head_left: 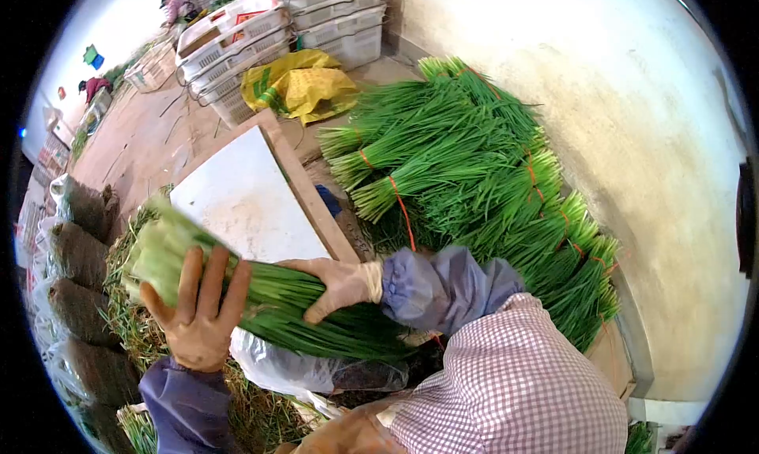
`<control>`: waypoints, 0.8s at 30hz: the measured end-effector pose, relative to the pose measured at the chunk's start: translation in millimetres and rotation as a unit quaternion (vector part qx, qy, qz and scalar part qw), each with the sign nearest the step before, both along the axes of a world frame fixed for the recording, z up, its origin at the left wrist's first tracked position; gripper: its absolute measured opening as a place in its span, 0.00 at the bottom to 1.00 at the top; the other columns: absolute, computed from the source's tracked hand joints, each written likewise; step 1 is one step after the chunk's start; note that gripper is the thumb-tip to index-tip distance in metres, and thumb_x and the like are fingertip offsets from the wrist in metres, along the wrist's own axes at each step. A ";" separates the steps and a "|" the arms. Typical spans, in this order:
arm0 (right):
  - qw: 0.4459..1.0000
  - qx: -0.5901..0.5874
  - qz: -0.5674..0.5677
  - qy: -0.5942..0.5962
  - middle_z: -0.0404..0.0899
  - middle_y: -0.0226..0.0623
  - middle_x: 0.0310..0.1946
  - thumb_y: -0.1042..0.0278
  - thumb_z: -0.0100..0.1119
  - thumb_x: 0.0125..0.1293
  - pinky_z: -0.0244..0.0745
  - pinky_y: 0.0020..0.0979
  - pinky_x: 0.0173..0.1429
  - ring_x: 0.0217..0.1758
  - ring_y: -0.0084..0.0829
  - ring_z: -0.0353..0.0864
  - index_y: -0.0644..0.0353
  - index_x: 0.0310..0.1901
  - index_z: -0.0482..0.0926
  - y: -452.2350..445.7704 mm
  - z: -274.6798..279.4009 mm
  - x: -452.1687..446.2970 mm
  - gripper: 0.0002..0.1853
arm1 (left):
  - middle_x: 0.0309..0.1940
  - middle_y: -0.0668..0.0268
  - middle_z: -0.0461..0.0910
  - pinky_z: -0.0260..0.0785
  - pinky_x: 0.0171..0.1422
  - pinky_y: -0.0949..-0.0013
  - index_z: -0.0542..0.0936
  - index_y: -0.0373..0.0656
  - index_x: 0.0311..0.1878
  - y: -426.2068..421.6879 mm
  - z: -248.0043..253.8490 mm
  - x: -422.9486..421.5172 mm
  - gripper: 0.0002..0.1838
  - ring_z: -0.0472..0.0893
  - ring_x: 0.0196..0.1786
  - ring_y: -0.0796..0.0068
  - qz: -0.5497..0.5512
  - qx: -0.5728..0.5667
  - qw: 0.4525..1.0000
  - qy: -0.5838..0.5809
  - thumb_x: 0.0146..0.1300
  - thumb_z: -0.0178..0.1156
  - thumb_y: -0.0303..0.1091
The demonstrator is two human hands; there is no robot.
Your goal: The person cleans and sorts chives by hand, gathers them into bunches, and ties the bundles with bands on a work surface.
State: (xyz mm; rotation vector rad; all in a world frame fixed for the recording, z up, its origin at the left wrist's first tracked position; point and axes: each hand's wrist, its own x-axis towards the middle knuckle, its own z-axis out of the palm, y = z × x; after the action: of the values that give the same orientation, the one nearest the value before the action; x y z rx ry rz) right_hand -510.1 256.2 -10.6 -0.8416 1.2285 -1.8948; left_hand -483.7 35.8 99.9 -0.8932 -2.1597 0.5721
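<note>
A loose bunch of green chives (288,300) lies slantwise before me, pale stem ends at the left and dark leaves toward my body. My gloved right hand (340,286) grips it around the leaves, thumb on the near side. Against the pale stems, my gloved left hand (204,312) rests with its fingers stretched and spread. The stem ends are blurred. Just beyond the bunch is a white board (249,193) with a wooden edge. Under the leaves shows clear plastic sheeting (277,363).
Tied chive bunches (466,161) with red bands are heaped along the wall at right. White crates (237,51) and a yellow sack (304,82) stand beyond the board. Dark filled bags (83,304) line the left, beside plant scraps (130,296). Other people (178,7) are far off.
</note>
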 end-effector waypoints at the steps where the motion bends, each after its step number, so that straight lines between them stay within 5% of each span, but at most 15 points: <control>1: 0.997 0.001 -0.079 -0.012 0.70 0.42 0.60 0.73 0.71 0.47 0.62 0.31 0.67 0.61 0.31 0.69 0.65 0.69 0.53 6.5 -11.1 9.5 0.49 | 0.61 0.75 0.71 0.31 0.76 0.40 0.76 0.63 0.56 14.4 -0.2 -1.7 0.19 0.67 0.67 0.69 0.029 0.028 0.999 0.001 0.60 0.55 0.37; 4: 0.963 -0.049 -0.257 -0.064 0.71 0.39 0.59 0.77 0.68 0.46 0.62 0.32 0.67 0.61 0.30 0.70 0.66 0.67 0.59 35.3 -24.8 28.4 0.43 | 0.67 0.67 0.65 0.31 0.77 0.43 0.70 0.56 0.64 35.5 5.0 -15.0 0.29 0.60 0.72 0.62 0.057 0.077 0.995 0.037 0.55 0.60 0.35; 6: 0.944 -0.055 -0.308 -0.107 0.73 0.38 0.58 0.79 0.65 0.48 0.63 0.32 0.67 0.59 0.29 0.72 0.65 0.66 0.61 72.5 -18.7 40.7 0.41 | 0.70 0.61 0.61 0.31 0.77 0.47 0.62 0.50 0.69 42.0 13.9 -15.2 0.37 0.54 0.75 0.59 0.127 0.223 0.967 0.007 0.54 0.62 0.31; 8: 0.924 -0.076 -0.346 -0.146 0.73 0.38 0.58 0.81 0.62 0.50 0.66 0.33 0.65 0.58 0.30 0.74 0.65 0.66 0.62 105.3 -16.3 48.4 0.38 | 0.70 0.62 0.61 0.31 0.77 0.47 0.57 0.47 0.71 29.5 11.5 -13.0 0.45 0.53 0.75 0.58 0.117 0.248 0.962 -0.002 0.48 0.67 0.32; 10: 0.918 -0.077 -0.354 -0.160 0.73 0.39 0.58 0.78 0.64 0.53 0.69 0.34 0.63 0.57 0.31 0.76 0.64 0.67 0.61 135.4 -19.6 58.1 0.38 | 0.68 0.60 0.62 0.32 0.78 0.47 0.58 0.46 0.71 10.4 -4.5 -7.8 0.45 0.56 0.74 0.56 0.165 0.266 0.942 -0.119 0.48 0.67 0.31; 12: 0.915 -0.015 -0.385 -0.116 0.73 0.38 0.59 0.66 0.74 0.51 0.69 0.33 0.64 0.57 0.31 0.76 0.64 0.67 0.60 149.5 -23.2 65.0 0.44 | 0.65 0.49 0.66 0.47 0.75 0.48 0.58 0.41 0.70 -15.3 -25.7 -5.2 0.48 0.63 0.70 0.55 0.143 0.299 0.904 -0.268 0.45 0.72 0.33; 14: 0.911 0.002 -0.395 -0.118 0.73 0.38 0.59 0.67 0.75 0.48 0.67 0.33 0.66 0.59 0.30 0.74 0.63 0.67 0.61 148.0 -55.2 66.7 0.45 | 0.65 0.47 0.65 0.53 0.73 0.51 0.56 0.37 0.70 -14.2 -37.6 0.6 0.49 0.62 0.70 0.54 0.093 0.457 0.733 -0.496 0.48 0.73 0.41; 16: 0.918 0.050 -0.378 -0.108 0.74 0.36 0.57 0.72 0.71 0.49 0.65 0.33 0.67 0.61 0.31 0.72 0.64 0.65 0.63 118.2 -35.2 71.8 0.40 | 0.67 0.47 0.63 0.55 0.72 0.55 0.55 0.35 0.70 18.6 -48.2 7.4 0.51 0.61 0.71 0.54 0.027 0.571 0.575 -0.586 0.50 0.72 0.48; 19: 0.912 0.186 -0.352 0.100 0.74 0.46 0.54 0.67 0.70 0.50 0.67 0.33 0.63 0.59 0.39 0.74 0.63 0.66 0.58 73.6 -17.4 64.7 0.42 | 0.62 0.49 0.68 0.57 0.71 0.57 0.56 0.35 0.70 74.7 -75.9 15.5 0.52 0.66 0.66 0.55 -0.081 0.687 0.320 -0.647 0.47 0.74 0.47; 20: 0.897 0.238 -0.332 0.172 0.73 0.50 0.54 0.64 0.70 0.51 0.68 0.34 0.62 0.58 0.42 0.74 0.63 0.67 0.56 61.7 0.4 65.0 0.44 | 0.57 0.53 0.71 0.66 0.64 0.57 0.60 0.36 0.66 85.1 -99.9 17.6 0.46 0.72 0.59 0.56 -0.007 0.782 0.271 -0.562 0.48 0.72 0.46; 22: 0.885 0.241 -0.311 0.249 0.70 0.60 0.54 0.52 0.70 0.51 0.70 0.38 0.59 0.56 0.49 0.75 0.64 0.69 0.51 49.0 5.3 60.3 0.50 | 0.52 0.56 0.74 0.73 0.55 0.57 0.65 0.37 0.62 95.9 -75.0 30.1 0.38 0.77 0.52 0.59 -0.068 0.841 0.181 -0.505 0.51 0.69 0.42; 24: 0.841 0.291 -0.275 0.365 0.68 0.63 0.56 0.45 0.69 0.50 0.70 0.41 0.59 0.56 0.52 0.74 0.68 0.68 0.51 52.0 10.0 60.9 0.53 | 0.48 0.58 0.77 0.74 0.55 0.56 0.68 0.41 0.59 84.3 -81.0 33.4 0.33 0.79 0.49 0.59 -0.105 0.843 0.180 -0.496 0.52 0.67 0.43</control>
State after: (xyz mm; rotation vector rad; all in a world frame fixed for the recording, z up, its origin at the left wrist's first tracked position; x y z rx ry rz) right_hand -449.2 308.2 -0.6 -0.9511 2.5872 -1.4205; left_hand -450.3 120.1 18.8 0.1379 -1.5428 -2.8152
